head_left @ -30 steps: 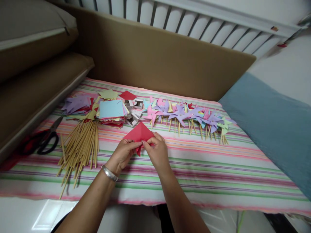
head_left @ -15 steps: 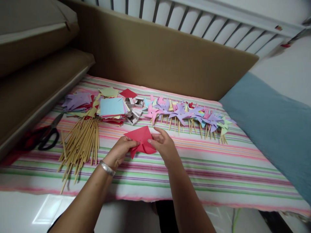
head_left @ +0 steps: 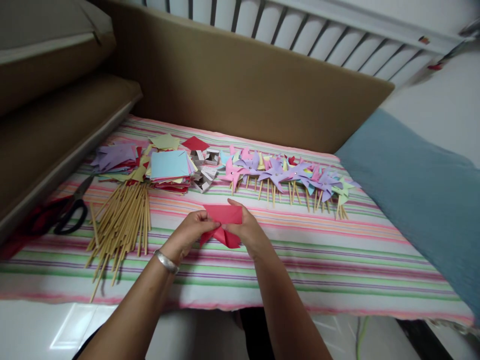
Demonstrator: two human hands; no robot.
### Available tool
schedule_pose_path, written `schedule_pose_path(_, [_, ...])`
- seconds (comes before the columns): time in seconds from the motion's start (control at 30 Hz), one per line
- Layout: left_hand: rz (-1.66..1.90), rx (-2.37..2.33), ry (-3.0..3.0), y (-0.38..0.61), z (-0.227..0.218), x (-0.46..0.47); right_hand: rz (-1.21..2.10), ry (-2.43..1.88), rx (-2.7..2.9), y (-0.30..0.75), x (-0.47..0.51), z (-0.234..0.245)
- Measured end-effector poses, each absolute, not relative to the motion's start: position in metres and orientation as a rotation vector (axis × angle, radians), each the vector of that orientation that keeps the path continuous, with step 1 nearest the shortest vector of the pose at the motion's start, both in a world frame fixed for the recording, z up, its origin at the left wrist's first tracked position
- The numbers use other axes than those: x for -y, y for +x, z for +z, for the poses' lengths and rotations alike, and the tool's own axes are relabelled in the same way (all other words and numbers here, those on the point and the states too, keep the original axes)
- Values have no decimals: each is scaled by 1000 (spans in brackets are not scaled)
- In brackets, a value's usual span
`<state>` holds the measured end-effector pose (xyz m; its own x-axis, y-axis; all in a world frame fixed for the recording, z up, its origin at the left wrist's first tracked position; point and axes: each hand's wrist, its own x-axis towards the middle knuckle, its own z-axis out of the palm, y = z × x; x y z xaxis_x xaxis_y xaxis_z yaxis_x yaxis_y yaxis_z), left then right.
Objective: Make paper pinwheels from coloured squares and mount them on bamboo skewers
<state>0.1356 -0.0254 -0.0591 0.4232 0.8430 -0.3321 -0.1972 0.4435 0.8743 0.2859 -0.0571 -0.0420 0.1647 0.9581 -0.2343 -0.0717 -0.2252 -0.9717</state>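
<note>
Between both hands, above the striped cloth (head_left: 300,240), is a red paper pinwheel piece (head_left: 228,214) with some of its corners bent inward. My left hand (head_left: 189,230), with a silver bangle on the wrist, grips its left side, thumb pressed near the centre. On the other side my right hand (head_left: 247,230) holds the paper, its thumb also near the middle and the fingers behind. Left of the hands lies a fanned bundle of wooden sticks (head_left: 122,225). A stack of coloured paper squares (head_left: 170,166) sits beyond them.
Finished pinwheels (head_left: 275,172) on sticks lie in a row at the back right. Small open boxes (head_left: 204,177) stand beside the paper stack. Black-handled scissors (head_left: 73,212) rest at the left, near brown cushions (head_left: 75,110). A brown backboard (head_left: 243,85) runs behind.
The red paper has turned between my hands. My right hand has closed in on it, its thumb now at the centre beside the left thumb.
</note>
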Motion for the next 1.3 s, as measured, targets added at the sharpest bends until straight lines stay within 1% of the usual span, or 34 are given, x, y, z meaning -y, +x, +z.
schedule_pose_path(0.13, [878, -813, 628, 135, -55, 25, 1212, -1320, 737, 288, 53, -46])
schedule_pose_path(0.3, [850, -699, 531, 143, -59, 32, 1078, -1160, 627, 282, 49, -52])
schedule_pose_path(0.63, [1034, -700, 364, 165, -66, 43, 938, -1235, 593, 259, 49, -63])
schedule_pose_path(0.77, [1056, -708, 361, 164, -66, 42, 931, -1272, 621, 256, 49, -65])
schedule_pose_path(1.13, [1124, -685, 356, 162, -70, 39, 994, -1202, 567, 245, 48, -62])
schedule_pose_path(1.3, [1173, -727, 318, 147, -66, 26, 995, -1277, 704, 249, 50, -61])
